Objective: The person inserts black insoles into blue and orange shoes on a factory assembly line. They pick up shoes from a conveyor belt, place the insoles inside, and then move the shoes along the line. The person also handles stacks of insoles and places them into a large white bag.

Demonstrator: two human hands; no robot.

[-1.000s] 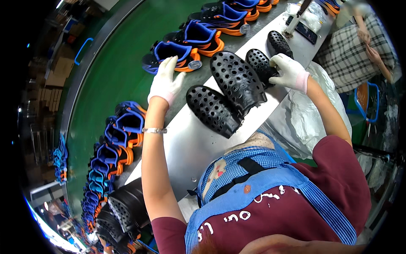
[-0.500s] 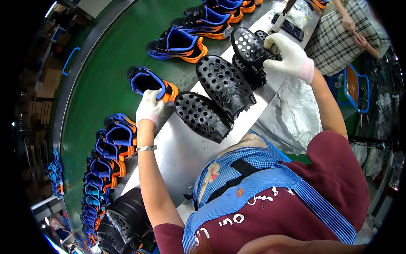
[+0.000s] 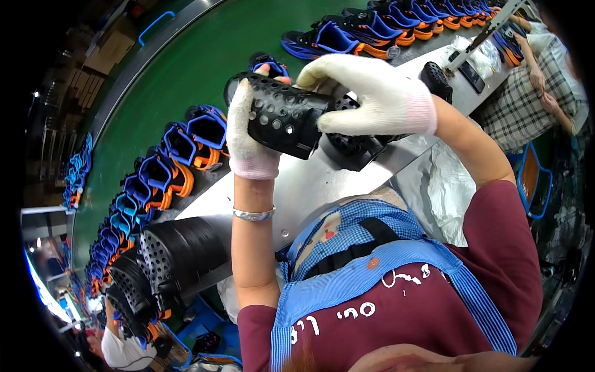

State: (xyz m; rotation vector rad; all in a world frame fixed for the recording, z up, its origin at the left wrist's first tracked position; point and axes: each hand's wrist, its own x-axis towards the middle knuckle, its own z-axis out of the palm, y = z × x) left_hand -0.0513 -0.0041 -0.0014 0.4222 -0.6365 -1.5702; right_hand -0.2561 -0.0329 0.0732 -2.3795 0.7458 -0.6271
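My left hand (image 3: pixel 251 133), in a white glove, is wrapped round a black perforated plastic shoe tree (image 3: pixel 282 118) raised above the worktop. My gloved right hand (image 3: pixel 381 96) curls over the same shoe tree's end, thumb and fingers closed about it. Below that hand sits another black shoe tree (image 3: pixel 350 152), partly hidden by it. Just beyond my left fingertips, a black, blue and orange sneaker (image 3: pixel 268 62) shows only in part. More sneakers (image 3: pixel 207 127) line the green belt to the left of my left hand.
A metal worktop (image 3: pixel 304 198) runs between me and the green conveyor belt (image 3: pixel 180 68). Stacked black shoe trees (image 3: pixel 183 254) lie at the lower left. Farther right are a phone (image 3: pixel 468 74), a metal post (image 3: pixel 486 37), and another person in a checked apron (image 3: pixel 517 93).
My left hand has left the sneaker's heel and now holds a shoe tree. My right hand has come left to that same shoe tree. The whole view has shifted.
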